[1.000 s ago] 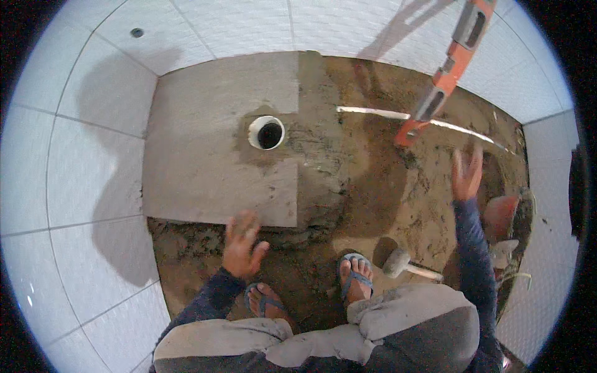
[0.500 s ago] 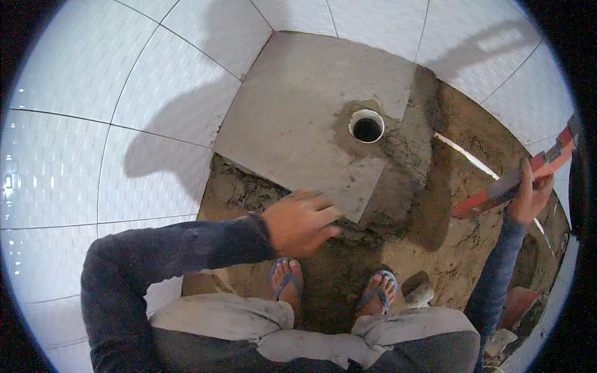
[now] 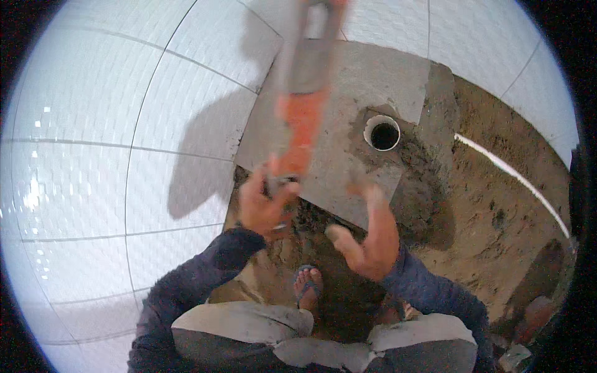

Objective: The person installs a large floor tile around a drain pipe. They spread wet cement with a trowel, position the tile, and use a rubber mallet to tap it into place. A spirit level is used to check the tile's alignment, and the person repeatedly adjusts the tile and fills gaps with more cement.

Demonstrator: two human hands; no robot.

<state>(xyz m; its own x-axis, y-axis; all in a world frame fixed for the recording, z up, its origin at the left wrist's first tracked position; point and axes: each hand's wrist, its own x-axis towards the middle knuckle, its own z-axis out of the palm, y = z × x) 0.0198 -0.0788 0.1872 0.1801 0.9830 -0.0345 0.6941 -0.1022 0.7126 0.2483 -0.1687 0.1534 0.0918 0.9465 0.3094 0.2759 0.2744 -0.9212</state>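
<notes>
In my left hand (image 3: 260, 204) is the near end of a red and grey spirit level (image 3: 303, 127), its fingers closed round it. The level points away from me above the grey floor tile (image 3: 348, 81) and is blurred by motion. My right hand (image 3: 375, 239) has its thumb and fingers spread, over the tile's near edge; nothing shows between them. A round white pipe (image 3: 367, 132) opens through a cut in the tile, with wet mortar (image 3: 418, 186) around its right side.
White textured wall tiles (image 3: 180, 118) rise on the left and at the back. Brown soil (image 3: 485, 205) covers the floor to the right, crossed by a thin white strip (image 3: 507, 168). Below my hands is my sandalled foot (image 3: 308, 286).
The spirit level has passed from my right hand to my left and swung from the right side to the middle. My right hand has come inward from the right.
</notes>
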